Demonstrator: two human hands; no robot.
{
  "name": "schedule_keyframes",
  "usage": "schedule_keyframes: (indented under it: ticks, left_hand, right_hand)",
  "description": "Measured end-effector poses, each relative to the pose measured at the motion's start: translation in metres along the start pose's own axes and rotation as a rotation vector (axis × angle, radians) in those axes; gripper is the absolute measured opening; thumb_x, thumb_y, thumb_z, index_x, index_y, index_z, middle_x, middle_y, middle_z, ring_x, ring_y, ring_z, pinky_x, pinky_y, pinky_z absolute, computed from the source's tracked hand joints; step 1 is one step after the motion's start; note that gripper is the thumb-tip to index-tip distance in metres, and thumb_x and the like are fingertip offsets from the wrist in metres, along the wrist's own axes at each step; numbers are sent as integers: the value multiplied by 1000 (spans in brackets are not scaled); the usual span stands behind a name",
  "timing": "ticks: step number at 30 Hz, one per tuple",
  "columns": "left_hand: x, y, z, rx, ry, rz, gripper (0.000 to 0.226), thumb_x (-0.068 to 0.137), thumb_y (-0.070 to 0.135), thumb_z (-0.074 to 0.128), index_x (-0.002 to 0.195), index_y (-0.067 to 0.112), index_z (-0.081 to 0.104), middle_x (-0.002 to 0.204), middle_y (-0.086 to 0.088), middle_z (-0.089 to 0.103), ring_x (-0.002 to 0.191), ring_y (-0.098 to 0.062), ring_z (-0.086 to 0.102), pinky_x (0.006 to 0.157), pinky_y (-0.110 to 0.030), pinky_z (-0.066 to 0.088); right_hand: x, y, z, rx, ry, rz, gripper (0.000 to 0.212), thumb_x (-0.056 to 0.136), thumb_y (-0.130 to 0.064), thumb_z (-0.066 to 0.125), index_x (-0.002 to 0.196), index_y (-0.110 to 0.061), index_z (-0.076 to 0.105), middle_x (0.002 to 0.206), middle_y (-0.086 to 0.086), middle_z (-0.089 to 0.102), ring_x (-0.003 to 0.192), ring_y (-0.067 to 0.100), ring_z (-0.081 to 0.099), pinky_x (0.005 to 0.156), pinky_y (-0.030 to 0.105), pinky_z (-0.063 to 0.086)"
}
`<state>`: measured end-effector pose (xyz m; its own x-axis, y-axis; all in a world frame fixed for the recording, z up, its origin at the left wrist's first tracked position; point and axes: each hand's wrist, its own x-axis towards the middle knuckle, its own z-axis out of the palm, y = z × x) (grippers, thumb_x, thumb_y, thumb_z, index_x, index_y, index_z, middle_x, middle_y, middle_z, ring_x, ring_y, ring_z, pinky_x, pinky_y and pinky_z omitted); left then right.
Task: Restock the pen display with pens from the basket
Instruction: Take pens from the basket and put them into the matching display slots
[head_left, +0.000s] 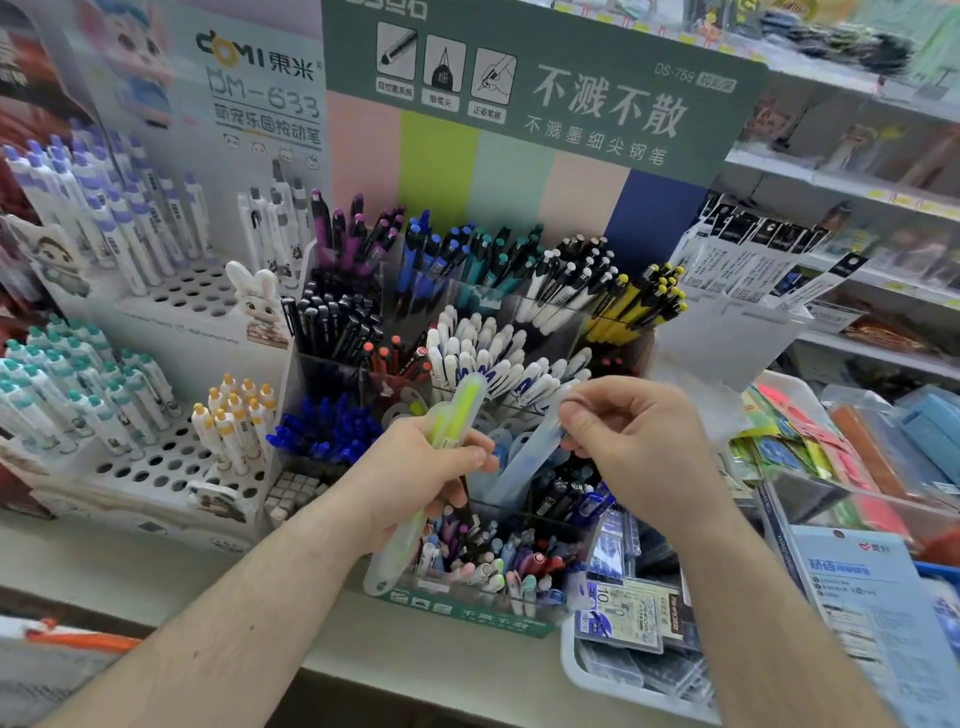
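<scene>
Over the desk (218, 577), front of the pen display (467, 332), both hands are up w/ packaged pens. Left hand (415, 473) has its grip curled round a yellow-green pen (457, 410) in a frosted sleeve; the pkg runs diagonally, top end toward the white-capped pens (483, 348), lower end sticking out below the palm over the front compartment of mixed pens (488, 566). Right hand (628, 441) pinches the top of a blue pen (524, 457) in a similar sleeve betw. thumb and fingertips; its lower end points down-left toward the clear mid compartment holding more sleeved pens. The two pkgs are near each other, can't tell if touching. Display is tiered clear compartments: purple, blue, teal, white/black, yellow pens at back, black and red mid, dark blue lower left. White rack (171, 457) w/ round holes stands to the left, partly filled. White basket (613, 680) w/ refill packs sits on the desk at lower right, just beside the display.
</scene>
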<state>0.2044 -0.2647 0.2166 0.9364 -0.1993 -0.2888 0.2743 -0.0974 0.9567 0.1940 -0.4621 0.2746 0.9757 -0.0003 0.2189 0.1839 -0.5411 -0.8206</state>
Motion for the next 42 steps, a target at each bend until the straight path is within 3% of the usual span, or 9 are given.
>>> schedule_keyframes:
  ticks: [4, 8, 10, 16, 20, 24, 27, 32, 42]
  left_hand:
    - [1, 0, 1, -35, 6, -4, 10, 95, 12, 61, 100, 10, 69, 89, -3, 76, 55, -13, 53, 48, -26, 42]
    - [-1, 1, 1, -52, -11, -16, 9, 96, 12, 60, 102, 11, 68, 92, -2, 76, 59, -15, 60, 52, -28, 43]
    - [-1, 1, 1, -61, -11, -19, 10, 96, 12, 60, 102, 11, 67, 93, -1, 76, 62, -15, 63, 52, -27, 43]
    - [-1, 3, 1, -60, -16, -17, 11, 96, 12, 59, 104, 8, 66, 91, -4, 76, 59, -15, 59, 50, -27, 42]
    - [-1, 6, 1, -61, -24, -27, 11, 96, 13, 59, 103, 8, 66, 92, -3, 76, 61, -17, 61, 56, -30, 43]
    - [-2, 5, 6, -5, -91, -43, 12, 95, 6, 58, 103, 8, 66, 97, 1, 76, 69, -19, 68, 61, -36, 42]
    - [-4, 6, 16, 72, -176, -50, 26, 90, -2, 53, 104, 12, 69, 106, 6, 73, 82, -16, 73, 59, -33, 40]
    - [-2, 9, 26, 97, -173, -42, 33, 86, -6, 50, 97, 17, 72, 113, 5, 70, 90, -12, 73, 55, -31, 37]
    - [-1, 11, 24, 132, -106, -48, 27, 88, -3, 49, 95, 13, 69, 108, 7, 71, 88, -10, 72, 53, -26, 42]
  right_hand:
    - [4, -1, -2, -133, -7, -28, 14, 89, -15, 73, 78, -23, 74, 73, -2, 72, 71, 18, 67, 69, 34, 56]
    - [5, -5, -14, -267, 53, -94, 13, 88, -14, 74, 80, -24, 75, 69, -12, 66, 66, 9, 61, 60, 13, 47]
    - [3, -5, -14, -306, 59, -115, 7, 87, -14, 75, 83, -20, 76, 71, -15, 65, 63, 6, 59, 59, 10, 45]
    - [6, -4, -3, -319, 45, -126, 14, 88, -18, 75, 76, -24, 71, 69, -12, 61, 60, 4, 53, 56, 14, 42]
    - [4, -7, -8, -394, 55, -174, 8, 87, -18, 75, 79, -18, 75, 73, -7, 65, 66, 8, 58, 62, 28, 51]
    - [0, -6, -11, -402, 71, -210, 8, 86, -16, 76, 77, -15, 75, 72, -4, 66, 63, 9, 58, 59, 27, 49]
    - [-1, -7, -16, -393, 83, -222, 5, 85, -13, 76, 82, -17, 76, 72, -9, 65, 63, 6, 58, 57, 17, 46]
    - [0, -5, -32, -426, 61, -204, 7, 85, -11, 75, 87, -16, 78, 76, -12, 65, 81, 1, 58, 64, 7, 42]
    - [1, 1, -51, -347, -70, -190, 20, 84, -7, 76, 80, -26, 75, 73, -9, 67, 69, 13, 64, 65, 24, 49]
